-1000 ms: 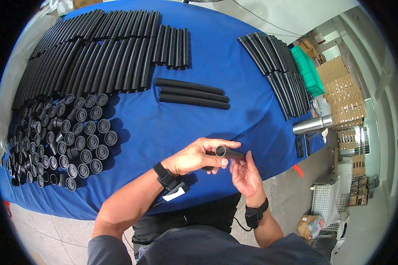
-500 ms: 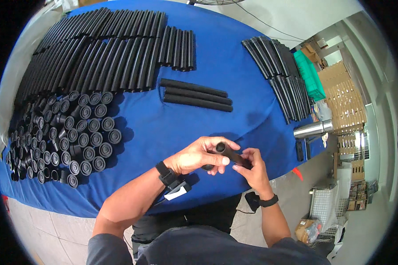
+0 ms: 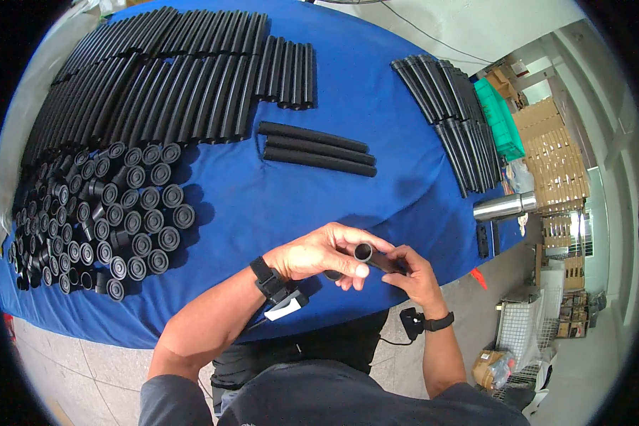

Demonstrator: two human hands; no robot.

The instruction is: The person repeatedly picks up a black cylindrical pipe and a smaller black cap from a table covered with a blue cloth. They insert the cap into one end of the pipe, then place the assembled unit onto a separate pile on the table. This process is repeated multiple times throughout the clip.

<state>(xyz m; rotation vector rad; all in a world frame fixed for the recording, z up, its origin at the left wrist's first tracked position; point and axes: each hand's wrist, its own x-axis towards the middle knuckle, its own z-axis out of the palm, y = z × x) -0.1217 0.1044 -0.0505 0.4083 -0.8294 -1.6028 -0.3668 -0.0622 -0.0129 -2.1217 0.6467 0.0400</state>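
Close in front of me, above the table's near edge, I hold a black tube (image 3: 379,261) between both hands. Its hollow end faces up toward me. My left hand (image 3: 321,254) is closed round that end, thumb across the near side. Under the left palm a small black round piece (image 3: 332,275) peeks out, mostly hidden by the fingers. My right hand (image 3: 413,275) has its fingers bent round the tube's other end, which they cover. Three black tubes (image 3: 318,151) lie side by side on the blue cloth (image 3: 263,213) beyond my hands.
Rows of black tubes (image 3: 149,99) fill the far left; many black round caps (image 3: 151,221) stand nearer. At the right lie more capped-looking tubes (image 3: 447,121), a green crate (image 3: 499,117) and a shiny metal cylinder (image 3: 504,206). Stacked cardboard (image 3: 550,156) stands beyond.
The tube's hollow end has shifted slightly right and down. My right fingers have moved a little to the right along with it. The view has shifted slightly.
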